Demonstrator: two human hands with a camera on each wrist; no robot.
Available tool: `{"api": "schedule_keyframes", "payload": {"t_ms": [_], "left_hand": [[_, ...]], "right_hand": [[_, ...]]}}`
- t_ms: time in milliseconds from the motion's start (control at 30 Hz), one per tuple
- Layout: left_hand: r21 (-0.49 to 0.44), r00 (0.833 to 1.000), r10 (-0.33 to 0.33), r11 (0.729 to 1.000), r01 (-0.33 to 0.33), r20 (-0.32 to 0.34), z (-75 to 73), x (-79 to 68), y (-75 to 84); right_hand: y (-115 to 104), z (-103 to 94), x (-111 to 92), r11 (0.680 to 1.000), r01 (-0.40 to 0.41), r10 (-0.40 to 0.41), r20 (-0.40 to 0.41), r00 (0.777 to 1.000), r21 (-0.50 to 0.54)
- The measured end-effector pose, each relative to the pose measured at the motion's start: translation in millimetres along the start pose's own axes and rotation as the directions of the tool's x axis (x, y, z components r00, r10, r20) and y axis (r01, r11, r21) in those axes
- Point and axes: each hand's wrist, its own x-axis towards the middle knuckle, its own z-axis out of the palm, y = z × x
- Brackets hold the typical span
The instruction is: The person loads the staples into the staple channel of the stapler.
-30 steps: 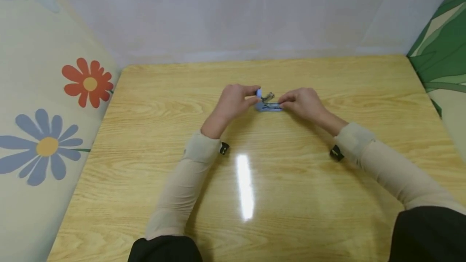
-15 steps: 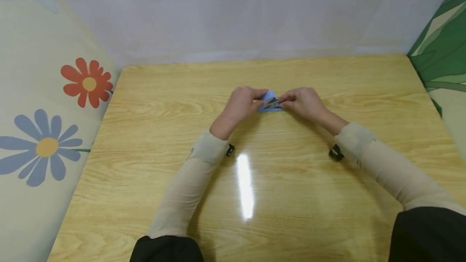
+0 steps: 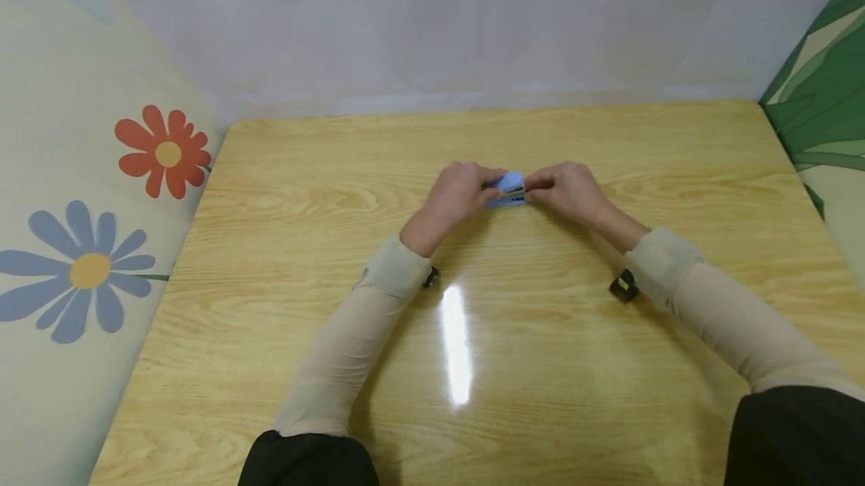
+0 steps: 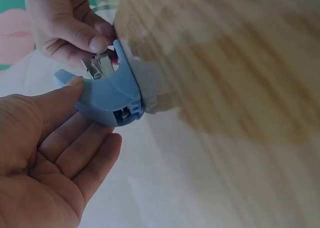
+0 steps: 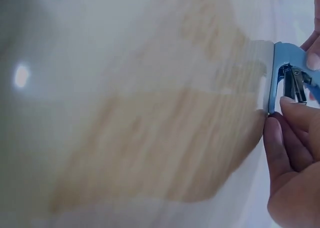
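Observation:
A small light-blue stapler (image 3: 511, 180) sits on the wooden table between both hands, its top cover raised at a slant above the base. My left hand (image 3: 454, 194) pinches the cover (image 4: 107, 95) near the hinge end, between thumb and fingers. At the opposite end, my right hand (image 3: 570, 189) has its fingertips on the front of the stapler, one of them against the metal staple rail (image 5: 299, 87). The right wrist view has the rail standing between base and cover. Fingers hide part of the front end.
The wood-grain table (image 3: 527, 343) reflects a bright strip of light. A white sheet (image 3: 473, 28) hangs behind its far edge. Painted walls stand on both sides, flowers (image 3: 88, 272) at left and green leaves (image 3: 827, 88) at right.
The stapler's cover, upright earlier, has swung down to the right over the base and rail. My left hand has moved right with it; my right hand has stayed nearly in place.

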Motion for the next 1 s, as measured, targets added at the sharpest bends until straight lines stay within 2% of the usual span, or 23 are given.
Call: {"api": "schedule_keyframes", "payload": {"t_ms": [133, 333, 433, 733, 867, 1000], "left_hand": [[0.045, 1.000, 0.007, 0.999, -0.008, 0.019, 0.4, 2.2, 2.6], [0.163, 0.996, 0.069, 0.984, -0.077, 0.054, 3.0, 9.0, 8.1], [0.191, 0.993, 0.089, 0.976, -0.102, 0.075, 3.2, 11.7, 11.5], [0.290, 0.984, 0.118, 0.945, -0.151, 0.131, -0.1, 16.5, 17.7], [0.284, 0.986, 0.117, 0.947, -0.148, 0.122, 1.7, 16.1, 16.7], [0.204, 0.991, 0.097, 0.972, -0.115, 0.093, 4.3, 12.3, 10.0]], "right_hand": [[0.5, 1.7, 1.2, 1.000, 0.011, -0.011, -0.008, 1.000, -0.002], [2.2, 3.0, 1.8, 0.997, 0.066, -0.068, -0.039, 0.997, -0.050], [2.7, 3.3, 1.5, 0.995, 0.078, -0.080, -0.041, 0.996, -0.055], [2.9, 1.7, 1.5, 0.996, 0.060, -0.063, -0.039, 0.997, -0.063], [1.9, 1.4, 1.8, 0.996, 0.058, -0.061, -0.032, 0.998, -0.067], [1.1, 2.6, 2.3, 0.996, 0.053, -0.054, -0.009, 0.999, -0.070]]}}
